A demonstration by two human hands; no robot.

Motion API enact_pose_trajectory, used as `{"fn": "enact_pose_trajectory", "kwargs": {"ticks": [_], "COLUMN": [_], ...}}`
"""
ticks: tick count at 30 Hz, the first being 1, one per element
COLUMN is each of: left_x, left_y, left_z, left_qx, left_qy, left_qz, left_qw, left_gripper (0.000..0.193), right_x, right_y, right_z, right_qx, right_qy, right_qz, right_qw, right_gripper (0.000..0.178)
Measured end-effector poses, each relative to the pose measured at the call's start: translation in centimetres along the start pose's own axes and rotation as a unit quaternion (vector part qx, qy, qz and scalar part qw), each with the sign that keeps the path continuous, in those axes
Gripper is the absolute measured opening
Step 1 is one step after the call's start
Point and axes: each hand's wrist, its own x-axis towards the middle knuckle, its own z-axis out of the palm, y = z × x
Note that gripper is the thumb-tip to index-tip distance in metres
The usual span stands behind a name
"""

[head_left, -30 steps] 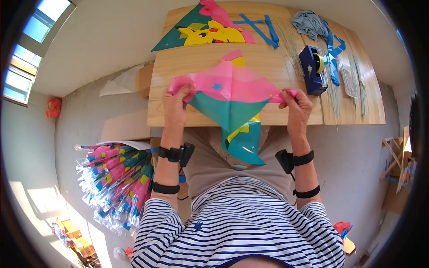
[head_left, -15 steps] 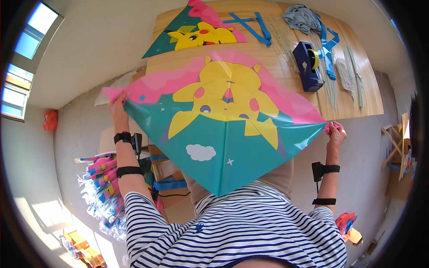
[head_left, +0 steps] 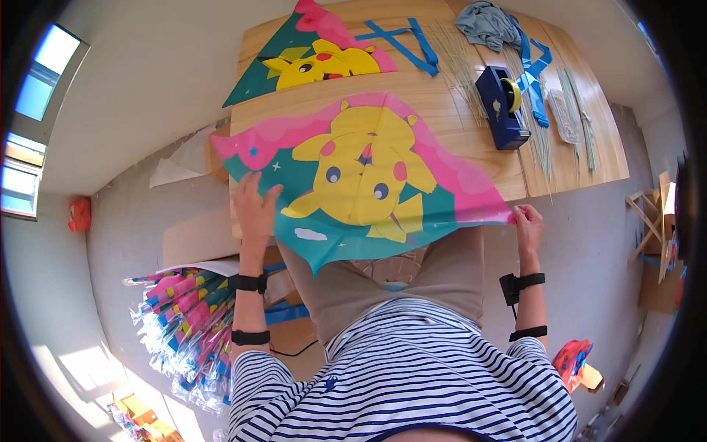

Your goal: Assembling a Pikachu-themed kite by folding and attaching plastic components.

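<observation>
A diamond-shaped kite sail (head_left: 361,169), pink and teal with a yellow cartoon figure, lies partly over the table's near edge. Its near part hangs above my lap and sags. At its right corner, my right hand (head_left: 529,227) pinches the pink tip between closed fingers. My left hand (head_left: 255,206) is open, fingers apart, over the teal area below the left corner; whether it touches the sheet I cannot tell. Farther back on the table lies a second sail (head_left: 317,62) of the same print, flat.
The wooden table (head_left: 471,173) carries blue strips (head_left: 412,44), a blue tape dispenser (head_left: 501,110), thin sticks (head_left: 541,151), a clear plastic box (head_left: 565,121) and a grey cloth (head_left: 487,26). Plastic-wrapped printed bundles (head_left: 184,317) stand at lower left. A red bag (head_left: 571,365) is at lower right.
My left hand has let go of the left corner and opened, moving nearer and to the right. The stretched sail has lowered and slackened; my right hand keeps its corner, slightly farther left.
</observation>
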Motion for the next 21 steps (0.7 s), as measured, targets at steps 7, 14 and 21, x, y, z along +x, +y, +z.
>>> {"fn": "enact_pose_trajectory", "kwargs": {"ticks": [7, 14, 21], "left_x": [0.0, 2.4, 7.8], "left_y": [7.6, 4.4, 0.9], "left_z": [3.8, 5.1, 3.3], "left_qx": [0.182, 0.161, 0.309], "left_qy": [-0.281, -0.279, -0.180], "left_qz": [-0.003, 0.129, 0.096], "left_qw": [0.942, 0.938, 0.929], "left_gripper": [0.095, 0.109, 0.095], "right_x": [-3.2, -7.9, -15.0], "right_y": [-9.5, -13.2, -12.8], "right_z": [4.1, 11.9, 13.0], "right_qx": [-0.305, -0.250, -0.200], "right_qy": [0.060, -0.155, -0.248], "right_qz": [-0.324, -0.373, -0.400], "right_qw": [0.893, 0.880, 0.860], "right_gripper": [0.045, 0.064, 0.064]}}
